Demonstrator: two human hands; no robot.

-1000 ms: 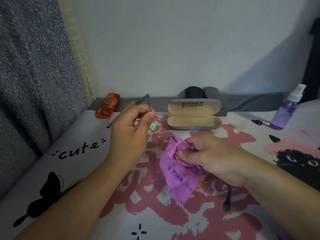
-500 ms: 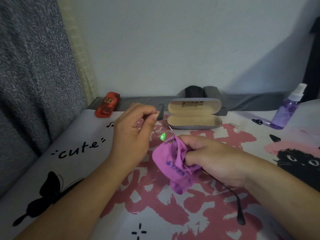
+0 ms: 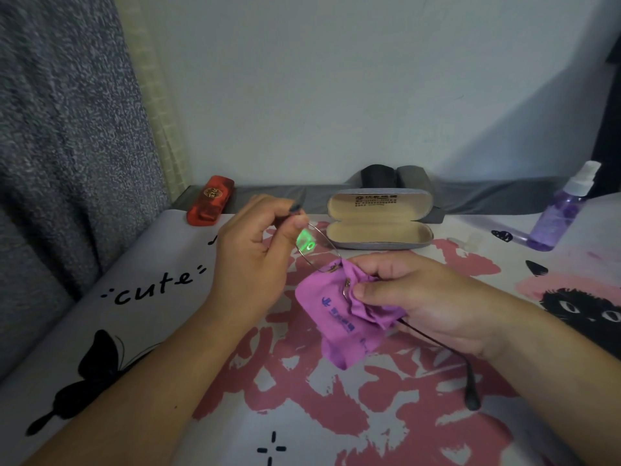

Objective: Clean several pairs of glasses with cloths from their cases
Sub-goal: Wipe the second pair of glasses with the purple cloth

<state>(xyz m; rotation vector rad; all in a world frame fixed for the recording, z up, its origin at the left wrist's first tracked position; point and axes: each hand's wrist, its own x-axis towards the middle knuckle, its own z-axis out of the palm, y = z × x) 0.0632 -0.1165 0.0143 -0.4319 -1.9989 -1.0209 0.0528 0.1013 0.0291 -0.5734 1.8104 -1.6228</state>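
Holding the thin, bendy glasses (image 3: 319, 252) up near the middle, the left hand (image 3: 250, 260) pinches one end by the hinge while the right hand (image 3: 420, 297) squeezes the soft purple cloth (image 3: 336, 317) around the breakable far-right lens.

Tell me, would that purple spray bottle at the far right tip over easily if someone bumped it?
Probably yes. The spray bottle stands upright, tall and narrow on a small base, so a nudge near its white cap would likely topple it. It looks like clear plastic with liquid in it, which may steady it somewhat. On its side it would probably roll across the table.
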